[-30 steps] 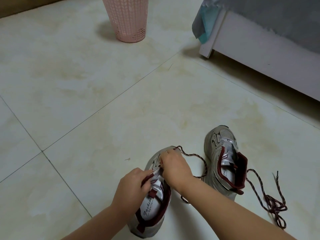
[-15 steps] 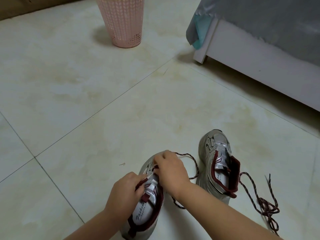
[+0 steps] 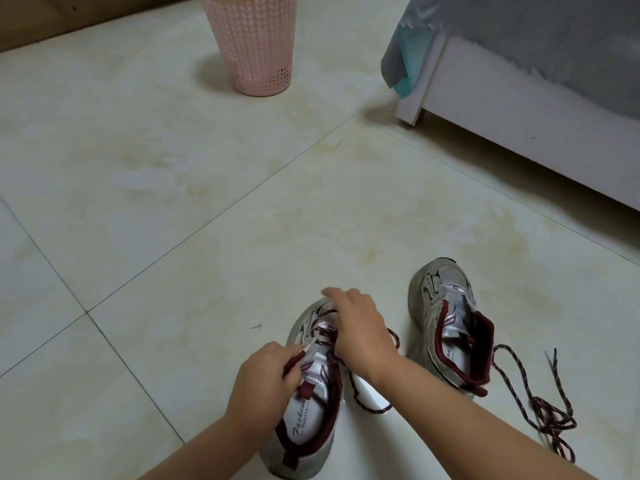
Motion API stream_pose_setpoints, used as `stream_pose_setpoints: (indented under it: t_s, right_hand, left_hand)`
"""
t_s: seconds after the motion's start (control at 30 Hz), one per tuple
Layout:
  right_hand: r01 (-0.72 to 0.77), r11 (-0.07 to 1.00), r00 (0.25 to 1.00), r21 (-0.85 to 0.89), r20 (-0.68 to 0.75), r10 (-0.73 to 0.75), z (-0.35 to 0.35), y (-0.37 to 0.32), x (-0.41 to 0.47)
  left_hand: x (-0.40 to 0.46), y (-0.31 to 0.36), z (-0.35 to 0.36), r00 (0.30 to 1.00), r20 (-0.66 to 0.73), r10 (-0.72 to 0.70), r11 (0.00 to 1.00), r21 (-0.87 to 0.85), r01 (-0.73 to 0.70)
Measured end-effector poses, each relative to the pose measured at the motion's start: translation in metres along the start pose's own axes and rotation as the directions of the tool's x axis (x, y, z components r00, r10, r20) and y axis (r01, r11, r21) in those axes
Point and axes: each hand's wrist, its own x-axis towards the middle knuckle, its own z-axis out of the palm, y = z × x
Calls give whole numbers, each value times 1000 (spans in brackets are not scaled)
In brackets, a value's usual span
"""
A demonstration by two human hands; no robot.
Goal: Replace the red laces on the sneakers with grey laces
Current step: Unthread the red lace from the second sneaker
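The near grey-and-maroon sneaker (image 3: 308, 420) lies on the floor with a red lace (image 3: 362, 403) partly threaded through it; one loop trails on the tile to its right. My left hand (image 3: 263, 379) grips the sneaker's left side at the collar. My right hand (image 3: 362, 329) hovers over the lacing near the toe, one blurred finger stretched to the left. Its other fingertips are hidden, so any hold on the lace cannot be made out. The second sneaker (image 3: 446, 320) stands to the right without a lace. A loose red lace (image 3: 540, 410) lies bunched beside it.
A pink plastic basket (image 3: 252, 46) stands on the tiled floor at the back. A white bed frame (image 3: 519, 133) with grey bedding fills the upper right. A wooden edge runs along the top left.
My right hand has lifted a little over the toe and stretched a finger out; the lace end no longer shows at its fingertips. The camera tilted, so everything sits lower in view.
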Motion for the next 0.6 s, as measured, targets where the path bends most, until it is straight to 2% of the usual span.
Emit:
stream_pose_setpoints:
  t_s: [0.07,0.1,0.2,0.27,0.3,0.37,0.43,0.47,0.5,0.53,0.6]
  right_hand:
    - [176,982,983,-69,66,-172,8,-2,-2]
    - [215,971,974,-102,91,-207,10,-3,-2]
    - [181,976,981,-119,97,-170,12,-5,0]
    - [59,996,997,-72,48,-56,7,-5,4]
    - [-58,998,998,-14,9,58,3,-3,6]
    - [-292,941,947,172,-84,309,-8,4,9]
    - [-392,851,870,349,-161,467,-20,15,11]
    - [-402,835,852,376,-183,491,-24,18,12]
    - [-401,853,856,333,-195,479,-27,19,11]
    - [-388,895,881,219,-198,430,-28,17,9]
    - [-238,970,962,-54,-154,227,-22,13,3]
  left_hand:
    - [0,-1,-1,1000,10,3,1000,22,-4]
    - [1,-1,-1,1000,14,7,999,35,-8]
    - [0,-1,1,1000,21,19,999,43,-20]
    - [-2,-1,2,1000,22,12,1000,13,-12]
    - [-2,-1,2,1000,20,6,1000,-5,-6]
    - [-2,-2,2,1000,14,0,999,-32,1]
    - [-2,-2,2,1000,23,-3,1000,-31,4]
    - [-2,-1,2,1000,31,-3,1000,-25,4]
    - [-2,-1,2,999,36,-2,1000,-18,3]
    - [-2,-1,2,999,40,-3,1000,-11,3]
    - [-2,-1,2,999,43,-5,1000,-4,5]
